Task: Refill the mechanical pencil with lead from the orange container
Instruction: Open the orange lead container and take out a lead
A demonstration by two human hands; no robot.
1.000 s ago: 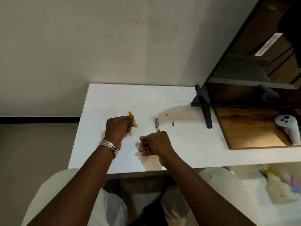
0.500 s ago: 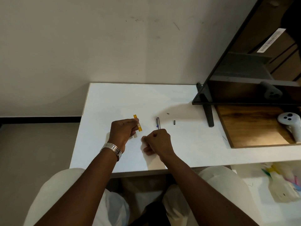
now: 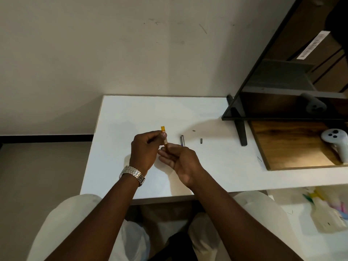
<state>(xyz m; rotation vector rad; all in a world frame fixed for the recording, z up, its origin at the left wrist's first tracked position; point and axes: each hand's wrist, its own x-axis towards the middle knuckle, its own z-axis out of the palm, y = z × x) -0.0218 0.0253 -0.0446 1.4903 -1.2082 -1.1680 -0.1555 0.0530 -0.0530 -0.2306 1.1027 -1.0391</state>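
My left hand [image 3: 146, 149] grips the small orange lead container [image 3: 163, 131] between thumb and fingers, tilted, with its lower end pointing down toward my right hand [image 3: 178, 160]. That right hand is held palm up just under the container's lower end, fingers loosely spread; I cannot tell whether any lead lies in it. The mechanical pencil [image 3: 182, 140] lies on the white table [image 3: 120, 132] just beyond my right hand, partly hidden by it. Two small dark pencil parts [image 3: 201, 140] [image 3: 194, 130] lie to the pencil's right.
A dark monitor [image 3: 293, 76] on a black stand [image 3: 239, 125] rises at the right. A wooden board [image 3: 290, 146] under it carries a white controller [image 3: 337, 142]. A thin dark sliver [image 3: 259, 158] lies near the board's left edge. The table's front edge is just below my wrists.
My left hand has tipped the orange container more upright and moved it right, toward my right hand. My right hand has turned from a closed fist to palm up under the container.
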